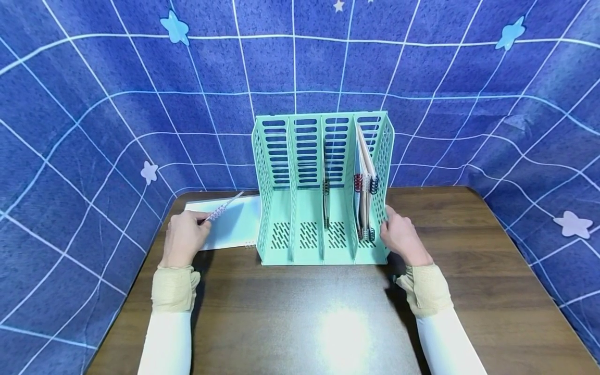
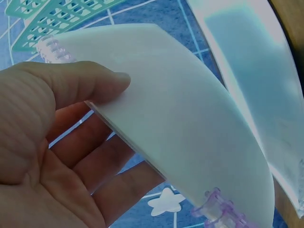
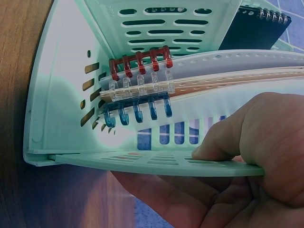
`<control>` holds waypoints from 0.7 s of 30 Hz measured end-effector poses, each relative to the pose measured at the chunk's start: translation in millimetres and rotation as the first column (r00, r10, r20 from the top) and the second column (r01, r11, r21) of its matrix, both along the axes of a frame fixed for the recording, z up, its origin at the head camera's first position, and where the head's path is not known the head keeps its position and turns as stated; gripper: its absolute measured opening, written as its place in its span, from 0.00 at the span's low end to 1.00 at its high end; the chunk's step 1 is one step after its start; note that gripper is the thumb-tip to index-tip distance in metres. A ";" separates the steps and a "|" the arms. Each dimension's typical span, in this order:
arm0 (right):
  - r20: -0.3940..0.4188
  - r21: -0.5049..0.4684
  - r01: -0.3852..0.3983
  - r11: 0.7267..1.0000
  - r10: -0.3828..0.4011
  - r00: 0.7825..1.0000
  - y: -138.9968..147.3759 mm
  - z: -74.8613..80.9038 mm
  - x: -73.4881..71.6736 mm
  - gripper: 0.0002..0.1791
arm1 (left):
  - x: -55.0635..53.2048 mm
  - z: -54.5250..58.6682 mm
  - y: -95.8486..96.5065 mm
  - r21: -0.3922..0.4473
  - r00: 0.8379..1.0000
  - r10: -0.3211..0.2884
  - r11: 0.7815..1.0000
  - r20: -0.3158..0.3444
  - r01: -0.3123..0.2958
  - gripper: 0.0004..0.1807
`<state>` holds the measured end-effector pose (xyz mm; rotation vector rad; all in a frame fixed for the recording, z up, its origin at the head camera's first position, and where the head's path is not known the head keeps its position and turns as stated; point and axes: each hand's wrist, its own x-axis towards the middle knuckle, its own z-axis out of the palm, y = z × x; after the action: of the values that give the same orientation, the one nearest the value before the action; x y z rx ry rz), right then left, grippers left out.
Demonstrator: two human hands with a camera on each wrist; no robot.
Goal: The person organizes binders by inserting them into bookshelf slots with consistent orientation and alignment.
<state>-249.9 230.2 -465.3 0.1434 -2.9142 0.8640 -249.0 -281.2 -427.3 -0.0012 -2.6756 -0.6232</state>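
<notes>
In the head view my left hand (image 1: 182, 237) pinches a thin loose-leaf notebook with clear purple binder rings (image 1: 217, 212), held tilted at the left. The left wrist view shows the thumb on its pale cover (image 2: 180, 114) and the other fingers behind it. Below it another pale notebook (image 1: 234, 221) lies flat on the table, left of a mint-green file rack (image 1: 277, 203) with four compartments. My right hand (image 1: 403, 237) grips the rack's right side wall (image 3: 118, 162), thumb inside and fingers outside. Notebooks with red, clear and blue rings (image 3: 137, 110) stand in the rightmost compartment.
A dark ring-bound notebook (image 1: 326, 200) stands upright in the rack's third compartment from the left. The brown wooden table (image 1: 262, 307) extends in front and to the right. A blue cloth with white lines and stars (image 1: 211, 67) hangs behind and at both sides.
</notes>
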 end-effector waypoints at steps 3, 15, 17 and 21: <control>-0.010 0.006 0.003 1.000 -0.003 1.000 -0.1 -0.8 -0.1 0.28 | 0.9 2.8 1.0 0.004 1.000 -0.003 1.000 -0.028 0.003 0.13; -0.032 0.001 -0.006 1.000 0.006 0.999 0.4 -2.6 0.6 0.25 | 2.5 7.5 3.2 -0.002 0.996 0.029 1.000 -0.088 -0.030 0.13; -0.031 0.004 -0.007 1.000 0.007 0.999 0.6 -2.5 0.6 0.25 | 3.1 9.1 3.4 0.000 0.994 0.031 1.000 -0.107 -0.032 0.14; -0.028 0.007 -0.007 1.000 0.007 1.000 0.4 -1.6 0.5 0.27 | 4.7 11.8 4.4 0.007 0.989 0.043 0.999 -0.139 -0.042 0.14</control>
<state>-249.4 230.5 -466.9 0.1655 -2.8924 0.8455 -244.2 -276.7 -415.5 0.0130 -2.5332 -0.5929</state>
